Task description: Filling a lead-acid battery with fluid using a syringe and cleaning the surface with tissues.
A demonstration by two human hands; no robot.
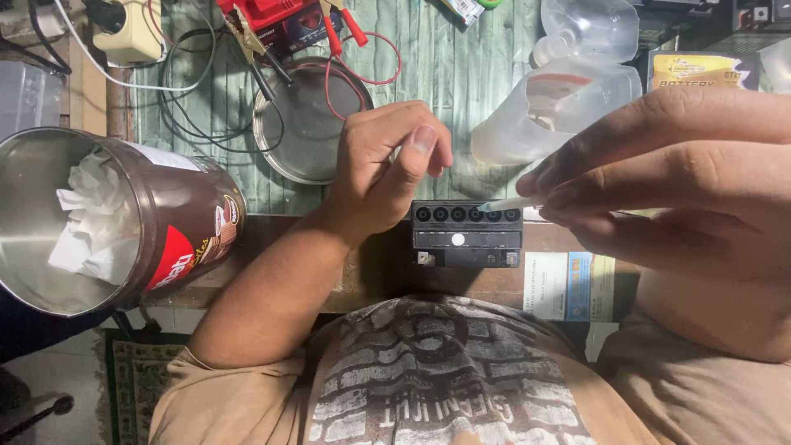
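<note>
Green plank desk (pixel 461 58), crowded. One black battery (pixel 466 235) at near edge, six filler holes. Right hand (pixel 684 185) pinching white tube (pixel 507 204) over holes; left hand (pixel 387 165) loosely curled, empty, just beside. Little free room.

On my surface (pixel 470 74), a brown tin (pixel 177 227) stuffed with crumpled white tissue (pixel 91 218) stands at one side. A round metal lid (pixel 309 124) lies under red and black clip leads (pixel 342 33), near clear plastic bottles (pixel 568 91).
</note>
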